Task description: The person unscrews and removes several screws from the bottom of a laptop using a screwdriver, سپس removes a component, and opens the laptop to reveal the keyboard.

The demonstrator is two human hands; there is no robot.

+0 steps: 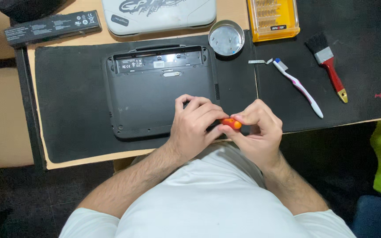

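Observation:
A black laptop (155, 94) lies upside down on a black mat (73, 101), its battery bay open along the far edge. My left hand (195, 128) rests over the laptop's near right corner. My right hand (256, 130) is beside it. Both hands pinch a small orange screwdriver handle (231, 124) between their fingertips. Its tip is hidden by my fingers.
A black battery pack (51, 27) lies far left. A white laptop lid (159, 15), a round metal dish (226, 38) and a yellow bit case (273, 18) sit at the back. A toothbrush (298, 87) and red-handled paintbrush (330, 66) lie on the right-hand mat.

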